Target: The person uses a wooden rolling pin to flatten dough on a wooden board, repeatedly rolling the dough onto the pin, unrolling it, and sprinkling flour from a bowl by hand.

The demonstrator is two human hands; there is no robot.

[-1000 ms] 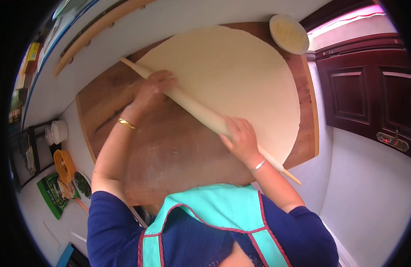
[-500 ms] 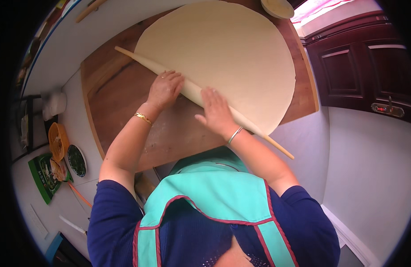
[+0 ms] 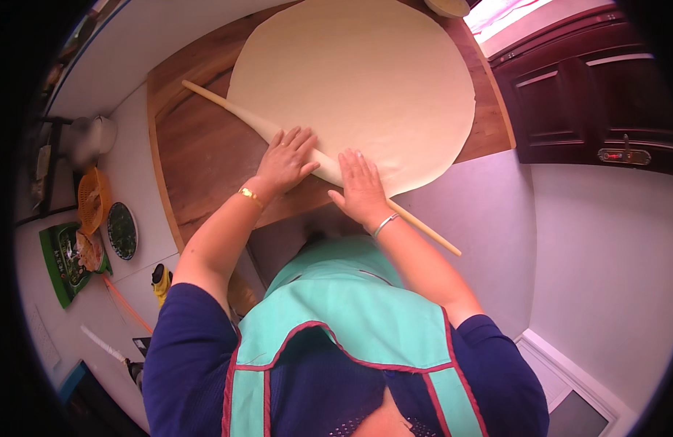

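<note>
our left hand (image 3: 287, 159) and right hand (image 3: 360, 185) lie flat, fingers spread, gripping nothing, pressing the long thin rolling pin (image 3: 318, 162) wrapped in the dough sheet (image 3: 358, 80) near the wooden board (image 3: 198, 146)'s near edge.

Single head-worn fisheye, looking steeply down, close over wooden board (image 3: 198, 153); edges bend.

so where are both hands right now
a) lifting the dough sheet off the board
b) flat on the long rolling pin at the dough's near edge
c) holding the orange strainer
b: the left hand and right hand lie palm-down, fingers spread, on the thin rolling pin with the round dough sheet wrapped over it.
</note>
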